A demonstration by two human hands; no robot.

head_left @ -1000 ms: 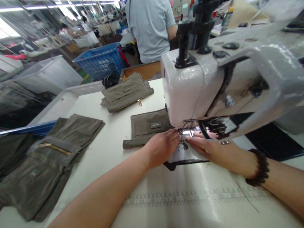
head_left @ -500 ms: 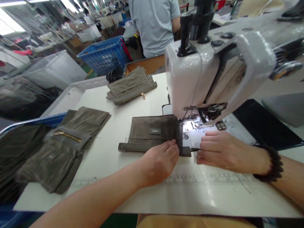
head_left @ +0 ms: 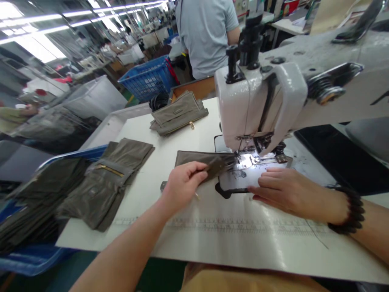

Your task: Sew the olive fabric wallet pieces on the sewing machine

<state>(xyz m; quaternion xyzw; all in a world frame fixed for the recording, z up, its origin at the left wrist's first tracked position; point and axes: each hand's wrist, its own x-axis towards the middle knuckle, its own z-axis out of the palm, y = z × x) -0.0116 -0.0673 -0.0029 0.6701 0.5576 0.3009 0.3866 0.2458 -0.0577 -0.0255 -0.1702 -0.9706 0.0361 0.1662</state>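
An olive-brown fabric pouch (head_left: 194,157) lies on the white table with its far right corner by the needle of the sewing machine (head_left: 238,109). My left hand (head_left: 184,182) pinches the pouch's near right edge between thumb and fingers, lifting and folding that edge up. A small pale zipper pull shows just under the hand. My right hand (head_left: 281,188) rests flat beside the lit metal needle plate (head_left: 243,174), fingers stretched out and holding nothing. A dark beaded bracelet (head_left: 348,211) circles the right wrist.
Another folded pouch (head_left: 179,113) with a gold zipper pull lies farther back. At left, a zippered pouch (head_left: 112,182) overlaps the table edge, next to a blue crate (head_left: 30,257) of dark fabric pieces. A ruler scale (head_left: 243,227) runs along the front. A person stands behind the machine.
My left hand has moved left and raised the pouch's near right edge, uncovering the needle plate's near left corner. My right hand stays nearly in place. The view has shifted slightly.
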